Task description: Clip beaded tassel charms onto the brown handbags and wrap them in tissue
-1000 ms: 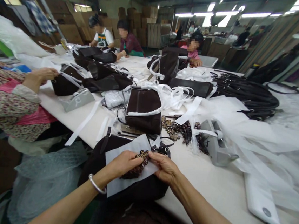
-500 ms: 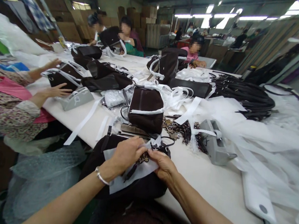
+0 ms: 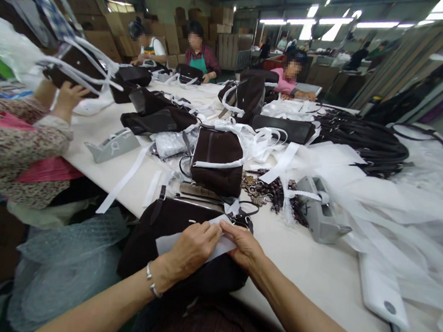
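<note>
A dark brown handbag point(image 3: 141, 244) lies at the table's front edge, close to my body. Over it, my left hand point(image 3: 192, 246) has its fingers curled tightly on a sheet of white tissue paper point(image 3: 167, 241). My right hand point(image 3: 243, 244) pinches the paper's right side between thumb and fingers. Both hands nearly meet at the fold. The metal charm seen earlier is hidden by the paper or my fingers. Just beyond stands another brown bag point(image 3: 218, 158) with a white-wrapped strip across it. A pile of metal charms point(image 3: 258, 188) lies to its right.
Grey tape dispensers stand at right point(image 3: 320, 217) and left point(image 3: 113, 146). A white power bank point(image 3: 383, 294) with a cable lies at right, near white wrapping sheets point(image 3: 398, 198) and black straps point(image 3: 357, 140). A co-worker's hand point(image 3: 69, 100) holds a bag at left. Bubble wrap point(image 3: 66, 271) sits below.
The paper has been folded over, covering the charm that showed before. My left hand has shifted slightly downward. At left, the co-worker has lifted a bag off the table.
</note>
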Demonstrator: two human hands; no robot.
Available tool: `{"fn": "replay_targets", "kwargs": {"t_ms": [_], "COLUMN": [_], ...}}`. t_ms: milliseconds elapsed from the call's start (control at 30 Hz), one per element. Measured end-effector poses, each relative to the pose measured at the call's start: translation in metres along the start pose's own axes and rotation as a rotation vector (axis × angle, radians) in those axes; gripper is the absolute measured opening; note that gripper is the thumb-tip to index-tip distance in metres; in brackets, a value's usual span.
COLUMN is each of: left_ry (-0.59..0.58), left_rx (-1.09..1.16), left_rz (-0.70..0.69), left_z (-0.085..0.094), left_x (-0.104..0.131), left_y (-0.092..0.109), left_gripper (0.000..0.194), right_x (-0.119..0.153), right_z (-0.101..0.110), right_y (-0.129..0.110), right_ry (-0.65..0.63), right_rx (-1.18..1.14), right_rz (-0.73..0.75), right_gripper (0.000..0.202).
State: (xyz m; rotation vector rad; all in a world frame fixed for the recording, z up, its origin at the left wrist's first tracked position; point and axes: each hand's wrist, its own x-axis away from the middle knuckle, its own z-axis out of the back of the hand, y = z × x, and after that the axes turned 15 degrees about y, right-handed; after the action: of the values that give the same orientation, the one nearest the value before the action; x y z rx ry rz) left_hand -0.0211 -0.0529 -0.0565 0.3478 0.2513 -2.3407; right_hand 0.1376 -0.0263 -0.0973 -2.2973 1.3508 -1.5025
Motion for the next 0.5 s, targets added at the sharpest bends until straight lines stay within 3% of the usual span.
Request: {"fn": "replay_targets", "kwargs": {"t_ms": [100, 267, 333, 500], "left_ry": [0.011, -0.032, -0.070, -0.243], "left_rx": [0.125, 0.259, 0.326, 0.778], "left_rz": [0.045, 0.447, 0.575, 0.819], "left_z": [0.010, 0.028, 0.022, -0.013], "left_x": [0.003, -0.015, -0.026, -0.037], "left_y": [-0.005, -0.026, -0.037, -0.049], "left_gripper": [0.028, 0.026, 0.023, 0.027], "right_x": [-0.006, -0.008, -0.007, -0.006], "right_z": [0.000, -0.001, -0.001, -0.004], "right_y": [0.004, 0.006, 0.007, 0.011], "right_ry": [0.032, 0.060, 0.071, 0.087], "right_rx": [-0.001, 0.031, 0.040, 0.036], "right_rz": [0.025, 0.052, 0.069, 0.132], "right_gripper": [0.028, 0.026, 0.025, 0.029]}}
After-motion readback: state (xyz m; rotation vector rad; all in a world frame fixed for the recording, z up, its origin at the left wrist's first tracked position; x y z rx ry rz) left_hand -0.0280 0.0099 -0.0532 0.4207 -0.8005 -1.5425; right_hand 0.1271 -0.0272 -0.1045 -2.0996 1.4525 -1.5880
